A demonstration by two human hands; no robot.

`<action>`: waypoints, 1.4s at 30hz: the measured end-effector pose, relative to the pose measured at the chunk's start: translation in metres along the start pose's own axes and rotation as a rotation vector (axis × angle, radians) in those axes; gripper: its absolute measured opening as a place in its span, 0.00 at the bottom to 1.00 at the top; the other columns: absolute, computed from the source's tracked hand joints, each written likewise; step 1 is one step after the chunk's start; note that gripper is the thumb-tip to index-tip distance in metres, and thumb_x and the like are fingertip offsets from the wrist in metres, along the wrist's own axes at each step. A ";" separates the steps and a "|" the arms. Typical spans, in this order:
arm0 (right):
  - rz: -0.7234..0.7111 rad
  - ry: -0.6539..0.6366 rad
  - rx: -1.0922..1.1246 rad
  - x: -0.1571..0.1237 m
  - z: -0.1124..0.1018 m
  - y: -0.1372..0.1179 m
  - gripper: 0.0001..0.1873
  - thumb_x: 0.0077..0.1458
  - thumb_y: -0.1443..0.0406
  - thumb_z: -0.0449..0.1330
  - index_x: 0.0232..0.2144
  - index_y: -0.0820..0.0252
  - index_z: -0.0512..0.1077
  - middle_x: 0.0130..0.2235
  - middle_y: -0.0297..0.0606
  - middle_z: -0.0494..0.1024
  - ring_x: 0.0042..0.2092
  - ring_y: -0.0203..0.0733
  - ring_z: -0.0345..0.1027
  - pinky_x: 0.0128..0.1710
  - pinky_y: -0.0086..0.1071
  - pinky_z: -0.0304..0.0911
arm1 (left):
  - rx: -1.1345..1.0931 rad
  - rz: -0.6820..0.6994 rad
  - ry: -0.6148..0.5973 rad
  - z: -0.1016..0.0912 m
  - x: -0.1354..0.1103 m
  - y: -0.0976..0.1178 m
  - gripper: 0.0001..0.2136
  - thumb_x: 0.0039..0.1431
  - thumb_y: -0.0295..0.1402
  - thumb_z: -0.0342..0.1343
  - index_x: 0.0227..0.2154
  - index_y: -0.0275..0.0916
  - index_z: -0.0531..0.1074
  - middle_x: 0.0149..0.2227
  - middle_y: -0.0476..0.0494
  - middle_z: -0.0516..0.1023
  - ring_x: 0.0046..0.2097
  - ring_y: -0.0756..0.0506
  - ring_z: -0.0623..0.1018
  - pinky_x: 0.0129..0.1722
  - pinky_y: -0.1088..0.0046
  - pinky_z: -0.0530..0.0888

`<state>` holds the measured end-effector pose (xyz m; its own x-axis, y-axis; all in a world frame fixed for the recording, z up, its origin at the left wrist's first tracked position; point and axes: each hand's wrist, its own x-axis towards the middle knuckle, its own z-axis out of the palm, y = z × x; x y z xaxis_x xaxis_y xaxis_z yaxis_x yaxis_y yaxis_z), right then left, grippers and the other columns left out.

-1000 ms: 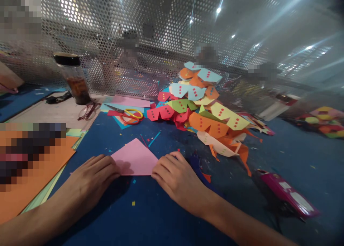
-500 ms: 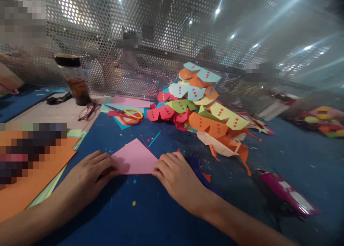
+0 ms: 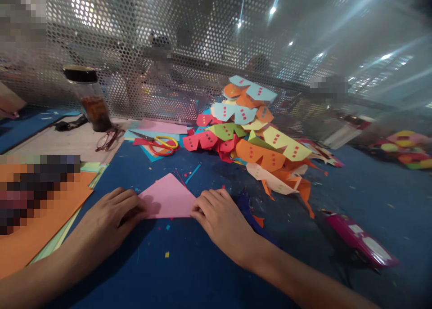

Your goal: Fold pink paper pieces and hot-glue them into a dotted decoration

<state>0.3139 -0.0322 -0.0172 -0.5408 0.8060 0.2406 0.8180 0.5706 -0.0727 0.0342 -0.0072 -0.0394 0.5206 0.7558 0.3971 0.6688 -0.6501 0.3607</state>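
Observation:
A pink sheet of paper, folded into a triangle, lies on the blue table with its peak pointing away from me. My left hand pinches its left corner between thumb and curled fingers. At the opposite corner my right hand grips the paper the same way, fingers bent over it. The straight folded edge faces me and runs between the two hands. Both fingertips partly cover the corners. Beyond the peak lie thin red and blue paper strips and tiny scraps.
Scissors rest on coloured paper behind the pink sheet. A pile of folded paper figures stands at centre right. Orange paper tops a stack at left, near a jar of dark drink and glasses. A magenta case lies right.
Both hands keep their hold on the pink paper's corners, and the fold looks the same. The whole view has shifted very slightly.

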 end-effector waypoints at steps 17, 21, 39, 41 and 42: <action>0.013 -0.015 -0.034 0.000 -0.002 0.000 0.05 0.65 0.69 0.60 0.34 0.60 0.71 0.36 0.35 0.76 0.38 0.44 0.66 0.43 0.40 0.52 | 0.024 0.040 -0.036 0.001 -0.006 0.000 0.13 0.72 0.38 0.46 0.39 0.45 0.76 0.39 0.47 0.79 0.40 0.43 0.74 0.40 0.66 0.69; 0.014 -0.015 -0.013 0.000 -0.002 0.001 0.04 0.65 0.69 0.59 0.35 0.59 0.71 0.38 0.36 0.76 0.39 0.44 0.65 0.44 0.39 0.52 | 0.058 0.103 -0.023 -0.001 -0.006 0.005 0.14 0.73 0.35 0.44 0.40 0.43 0.76 0.39 0.46 0.78 0.38 0.42 0.73 0.39 0.65 0.68; -0.063 -0.039 -0.107 -0.005 -0.005 0.001 0.05 0.64 0.73 0.57 0.37 0.60 0.71 0.38 0.39 0.75 0.39 0.46 0.64 0.43 0.41 0.56 | 0.254 0.257 -0.134 -0.019 -0.012 0.018 0.20 0.62 0.19 0.44 0.50 0.43 0.74 0.42 0.43 0.80 0.38 0.43 0.77 0.41 0.66 0.74; -0.077 -0.067 -0.110 -0.005 -0.006 0.001 0.06 0.64 0.73 0.57 0.37 0.61 0.72 0.38 0.40 0.75 0.39 0.46 0.64 0.42 0.40 0.57 | 0.263 0.258 -0.150 -0.020 -0.015 0.020 0.21 0.61 0.19 0.44 0.50 0.42 0.74 0.41 0.42 0.81 0.37 0.43 0.77 0.40 0.66 0.75; -0.080 -0.086 -0.104 -0.004 -0.007 0.001 0.06 0.63 0.74 0.57 0.37 0.61 0.72 0.39 0.40 0.75 0.40 0.46 0.65 0.41 0.39 0.58 | 0.260 0.238 -0.153 -0.020 -0.016 0.020 0.21 0.60 0.19 0.45 0.50 0.42 0.75 0.41 0.42 0.81 0.37 0.42 0.78 0.39 0.66 0.76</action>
<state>0.3188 -0.0361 -0.0114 -0.6160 0.7719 0.1572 0.7852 0.6176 0.0447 0.0290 -0.0338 -0.0216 0.7375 0.6018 0.3065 0.6217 -0.7822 0.0398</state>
